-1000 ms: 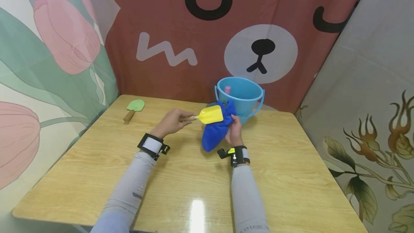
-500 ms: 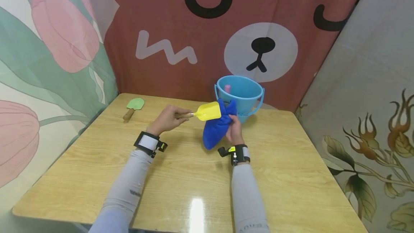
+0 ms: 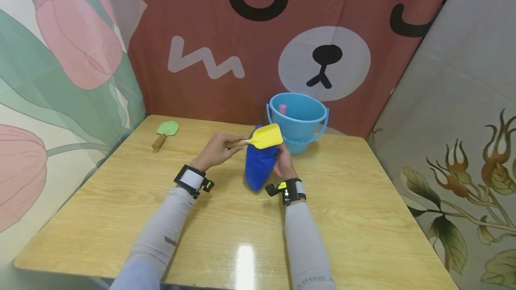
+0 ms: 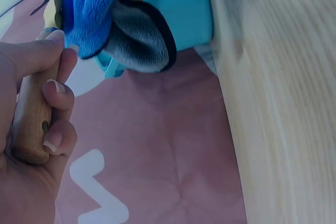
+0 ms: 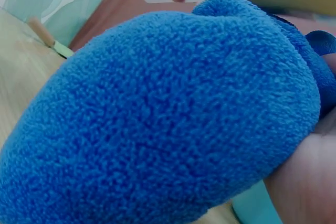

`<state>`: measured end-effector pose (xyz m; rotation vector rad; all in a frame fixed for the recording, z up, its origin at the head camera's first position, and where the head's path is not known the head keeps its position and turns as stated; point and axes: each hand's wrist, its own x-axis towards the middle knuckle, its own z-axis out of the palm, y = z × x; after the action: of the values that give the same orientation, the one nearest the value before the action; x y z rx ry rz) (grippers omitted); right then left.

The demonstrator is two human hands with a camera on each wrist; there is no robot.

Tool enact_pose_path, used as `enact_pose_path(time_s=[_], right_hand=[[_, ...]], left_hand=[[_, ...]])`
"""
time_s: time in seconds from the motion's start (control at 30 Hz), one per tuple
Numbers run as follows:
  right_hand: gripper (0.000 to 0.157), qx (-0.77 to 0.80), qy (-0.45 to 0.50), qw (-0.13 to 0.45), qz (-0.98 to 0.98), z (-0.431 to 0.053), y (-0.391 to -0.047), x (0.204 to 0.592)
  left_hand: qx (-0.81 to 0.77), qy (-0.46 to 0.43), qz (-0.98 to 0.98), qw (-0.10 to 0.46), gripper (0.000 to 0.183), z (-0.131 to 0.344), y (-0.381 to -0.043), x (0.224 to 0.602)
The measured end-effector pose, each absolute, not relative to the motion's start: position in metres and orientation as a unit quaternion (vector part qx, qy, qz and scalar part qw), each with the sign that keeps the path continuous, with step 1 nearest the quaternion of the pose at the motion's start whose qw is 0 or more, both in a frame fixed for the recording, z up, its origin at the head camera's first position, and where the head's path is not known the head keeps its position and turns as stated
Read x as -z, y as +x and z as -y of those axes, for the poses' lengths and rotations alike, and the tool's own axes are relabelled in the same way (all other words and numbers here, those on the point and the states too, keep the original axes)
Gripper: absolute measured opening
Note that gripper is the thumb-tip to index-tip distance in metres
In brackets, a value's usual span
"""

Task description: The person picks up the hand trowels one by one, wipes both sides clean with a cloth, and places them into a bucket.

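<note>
My left hand [image 3: 217,150] grips the wooden handle [image 4: 32,108] of a small yellow shovel [image 3: 266,136], its blade pointing right. A blue plush cloth [image 3: 258,169], grey on its other side with a dark edge [image 4: 169,51], hangs from my right hand [image 3: 284,164]. In the head view the blade lies in front of the cloth's upper part, and in the right wrist view it is just above the folded cloth [image 5: 157,108]. Whether blade and cloth touch, I cannot tell. The cloth hides part of my right fingers.
Behind my right hand a light blue bucket [image 3: 296,122] stands on the wooden table [image 3: 354,218], with a pink object [image 3: 282,109] inside. A green shovel [image 3: 167,128] with a wooden handle lies at the table's back left. Printed curtains hang behind and at both sides.
My right hand has shifted left with the cloth, which now hangs more behind the shovel. The left hand moved slightly left, then back right, keeping the shovel. Bucket and green shovel stayed put.
</note>
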<state>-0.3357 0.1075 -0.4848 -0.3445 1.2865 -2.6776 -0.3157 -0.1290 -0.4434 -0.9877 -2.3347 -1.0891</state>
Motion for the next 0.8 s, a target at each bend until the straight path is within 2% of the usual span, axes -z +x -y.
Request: enact_pose_path(time_s=[0.17, 0.53, 0.8], right_hand=[[0.04, 0.89, -0.136, 0.08, -0.427, -0.105, -0.334, 0.487], [0.041, 0.894, -0.154, 0.078, -0.414, -0.113, -0.333, 0.481], [0.038, 0.895, -0.118, 0.071, -0.425, -0.116, -0.334, 0.481]], left_hand=[[0.358, -0.359, 0.837, 0.204, 0.034, 0.123, -0.315, 0.444], [0.306, -0.36, 0.856, 0.211, 0.035, 0.115, -0.31, 0.439], [0.301, -0.349, 0.862, 0.209, 0.032, 0.116, -0.309, 0.438]])
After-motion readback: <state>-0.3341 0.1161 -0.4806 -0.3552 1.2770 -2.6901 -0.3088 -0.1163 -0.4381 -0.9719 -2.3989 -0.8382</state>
